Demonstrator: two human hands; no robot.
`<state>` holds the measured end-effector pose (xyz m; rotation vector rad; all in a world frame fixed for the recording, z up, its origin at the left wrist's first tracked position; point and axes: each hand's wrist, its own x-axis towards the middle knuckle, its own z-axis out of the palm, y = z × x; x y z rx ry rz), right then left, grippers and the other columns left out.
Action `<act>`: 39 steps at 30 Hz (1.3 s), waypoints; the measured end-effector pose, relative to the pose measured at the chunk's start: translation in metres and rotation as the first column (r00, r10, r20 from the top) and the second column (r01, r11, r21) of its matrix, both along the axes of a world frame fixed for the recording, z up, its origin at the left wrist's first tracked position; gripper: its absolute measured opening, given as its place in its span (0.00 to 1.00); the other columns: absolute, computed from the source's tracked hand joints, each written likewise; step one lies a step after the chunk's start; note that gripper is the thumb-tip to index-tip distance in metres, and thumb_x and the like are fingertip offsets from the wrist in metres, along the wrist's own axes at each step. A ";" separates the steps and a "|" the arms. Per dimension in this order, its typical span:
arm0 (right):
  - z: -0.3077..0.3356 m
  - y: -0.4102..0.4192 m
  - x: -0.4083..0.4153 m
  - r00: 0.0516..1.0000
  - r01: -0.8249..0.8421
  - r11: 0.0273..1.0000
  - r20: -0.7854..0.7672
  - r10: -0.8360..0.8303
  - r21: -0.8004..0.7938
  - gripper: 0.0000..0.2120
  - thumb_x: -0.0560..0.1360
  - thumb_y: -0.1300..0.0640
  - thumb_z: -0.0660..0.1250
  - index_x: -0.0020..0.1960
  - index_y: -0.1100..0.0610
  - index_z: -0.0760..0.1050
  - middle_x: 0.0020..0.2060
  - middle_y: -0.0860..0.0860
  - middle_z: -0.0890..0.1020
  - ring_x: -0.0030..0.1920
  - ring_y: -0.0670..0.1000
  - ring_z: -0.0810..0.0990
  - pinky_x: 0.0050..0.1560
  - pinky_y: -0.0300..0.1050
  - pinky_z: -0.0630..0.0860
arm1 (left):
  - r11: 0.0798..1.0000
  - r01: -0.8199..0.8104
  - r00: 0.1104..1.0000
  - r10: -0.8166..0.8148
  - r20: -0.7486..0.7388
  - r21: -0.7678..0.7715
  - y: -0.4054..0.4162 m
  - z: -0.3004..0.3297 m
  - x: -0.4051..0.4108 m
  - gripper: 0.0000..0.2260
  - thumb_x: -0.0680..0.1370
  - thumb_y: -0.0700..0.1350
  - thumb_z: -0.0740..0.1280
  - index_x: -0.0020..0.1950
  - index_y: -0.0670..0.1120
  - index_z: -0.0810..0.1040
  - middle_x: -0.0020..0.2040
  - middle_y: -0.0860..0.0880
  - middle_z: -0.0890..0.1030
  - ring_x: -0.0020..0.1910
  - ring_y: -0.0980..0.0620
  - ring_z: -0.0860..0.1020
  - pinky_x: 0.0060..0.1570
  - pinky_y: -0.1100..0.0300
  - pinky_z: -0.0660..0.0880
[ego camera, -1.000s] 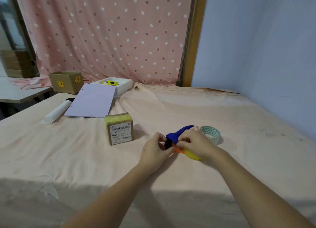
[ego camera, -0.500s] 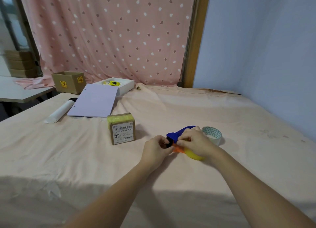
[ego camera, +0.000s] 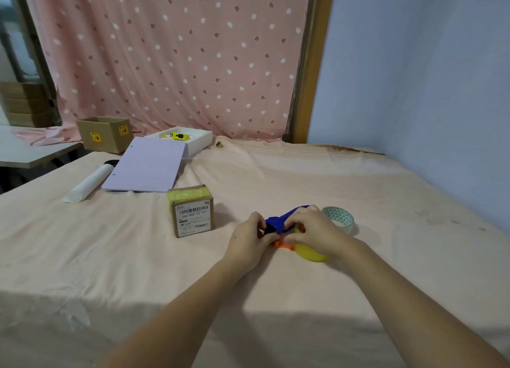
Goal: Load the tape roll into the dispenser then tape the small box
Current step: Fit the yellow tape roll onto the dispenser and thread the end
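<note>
A tape dispenser (ego camera: 281,221) with a blue top, orange parts and a yellow handle lies on the peach cloth near the middle. My left hand (ego camera: 249,238) pinches its black front end. Over the dispenser's body my right hand (ego camera: 314,231) is closed, hiding most of it. A clear tape roll (ego camera: 339,218) with a green triangle-patterned core lies flat just right of my right hand, touching nothing I hold. To the left of the hands stands the small brown box (ego camera: 193,211), with yellow tape on top and a barcode label on its front.
Behind the small box lie a lilac paper pad (ego camera: 147,167), a rolled white sheet (ego camera: 88,182) and a white tray (ego camera: 197,144) holding a yellow item. An open cardboard box (ego camera: 103,133) stands at the back left. A blue wall bounds the right side.
Both hands stay on the dispenser with only small finger shifts. The camera view has drifted slightly.
</note>
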<state>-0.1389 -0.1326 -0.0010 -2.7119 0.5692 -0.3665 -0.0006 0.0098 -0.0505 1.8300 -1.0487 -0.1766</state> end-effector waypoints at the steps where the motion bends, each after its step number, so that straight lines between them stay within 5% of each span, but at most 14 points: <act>1: 0.002 0.000 0.001 1.000 -0.007 1.000 -0.002 0.007 -0.022 0.15 0.70 0.45 0.77 0.55 0.47 0.83 0.52 0.43 0.79 0.57 0.49 0.70 0.60 0.49 0.72 | 1.000 0.019 1.000 -0.019 0.023 0.015 0.000 0.000 0.001 0.14 0.75 0.49 0.75 0.46 0.44 0.72 0.34 0.53 0.80 0.32 0.53 0.74 0.34 0.59 0.66; 5: 0.007 -0.001 0.002 0.999 -0.042 0.999 -0.014 0.042 -0.016 0.13 0.69 0.51 0.78 0.52 0.47 0.80 0.52 0.42 0.73 0.52 0.49 0.74 0.56 0.49 0.76 | 0.998 0.056 0.996 -0.058 0.072 0.026 0.001 -0.003 0.004 0.12 0.78 0.48 0.73 0.49 0.44 0.71 0.36 0.53 0.78 0.34 0.51 0.73 0.36 0.58 0.67; 10: 0.016 -0.004 -0.007 0.990 -0.109 0.994 -0.084 0.111 0.027 0.17 0.69 0.51 0.79 0.53 0.44 0.74 0.55 0.44 0.73 0.52 0.42 0.76 0.48 0.31 0.72 | 0.997 0.077 0.995 -0.078 0.060 0.015 0.002 -0.007 0.008 0.10 0.79 0.47 0.72 0.51 0.49 0.71 0.41 0.55 0.80 0.38 0.56 0.77 0.39 0.61 0.68; 13: 0.015 -0.003 -0.008 0.991 -0.102 0.994 -0.087 0.098 -0.039 0.26 0.68 0.49 0.78 0.63 0.44 0.74 0.64 0.45 0.72 0.65 0.47 0.70 0.61 0.38 0.70 | 0.998 0.068 0.995 -0.067 0.072 -0.014 0.003 -0.010 0.007 0.09 0.79 0.47 0.72 0.53 0.48 0.73 0.45 0.51 0.84 0.43 0.48 0.81 0.45 0.53 0.76; 17: 0.008 -0.007 -0.008 0.988 0.015 0.996 -0.149 -0.028 -0.083 0.43 0.67 0.34 0.73 0.78 0.41 0.63 0.80 0.47 0.62 0.80 0.52 0.55 0.78 0.55 0.59 | 0.998 0.045 0.995 -0.042 0.090 -0.036 0.007 -0.012 0.004 0.08 0.76 0.49 0.71 0.48 0.51 0.72 0.41 0.51 0.85 0.41 0.49 0.82 0.44 0.49 0.79; 24: -0.011 -0.012 -0.001 0.998 0.054 0.998 -0.033 -0.055 -0.031 0.35 0.71 0.38 0.72 0.76 0.45 0.68 0.73 0.47 0.70 0.75 0.53 0.62 0.75 0.52 0.62 | 0.997 0.058 0.998 -0.059 -0.011 -0.046 0.006 -0.010 0.005 0.01 0.72 0.47 0.73 0.42 0.51 0.84 0.39 0.52 0.87 0.40 0.53 0.84 0.46 0.50 0.81; 28: -0.010 -0.009 -0.002 0.998 0.057 0.998 -0.027 -0.058 -0.035 0.35 0.71 0.40 0.73 0.75 0.44 0.69 0.71 0.46 0.70 0.73 0.51 0.63 0.73 0.49 0.63 | 0.997 0.078 0.990 -0.081 -0.118 -0.023 0.006 -0.007 0.009 0.01 0.69 0.46 0.74 0.38 0.51 0.83 0.39 0.54 0.87 0.42 0.51 0.85 0.49 0.47 0.82; 34: -0.010 -0.004 0.001 0.996 0.089 0.995 0.005 -0.088 -0.041 0.30 0.73 0.43 0.71 0.74 0.47 0.70 0.68 0.45 0.72 0.72 0.51 0.63 0.73 0.50 0.64 | 0.995 0.060 0.995 -0.066 -0.073 -0.085 0.009 -0.006 0.003 0.06 0.68 0.43 0.75 0.35 0.45 0.79 0.48 0.53 0.84 0.43 0.50 0.84 0.49 0.49 0.81; 39: -0.010 -0.002 0.001 0.994 0.107 0.994 0.000 -0.107 -0.035 0.30 0.73 0.43 0.71 0.73 0.47 0.71 0.69 0.46 0.72 0.73 0.51 0.63 0.73 0.49 0.64 | 0.993 -0.010 0.993 -0.005 -0.119 -0.122 0.009 -0.009 0.005 0.09 0.70 0.46 0.78 0.35 0.47 0.79 0.45 0.50 0.82 0.40 0.48 0.83 0.45 0.46 0.81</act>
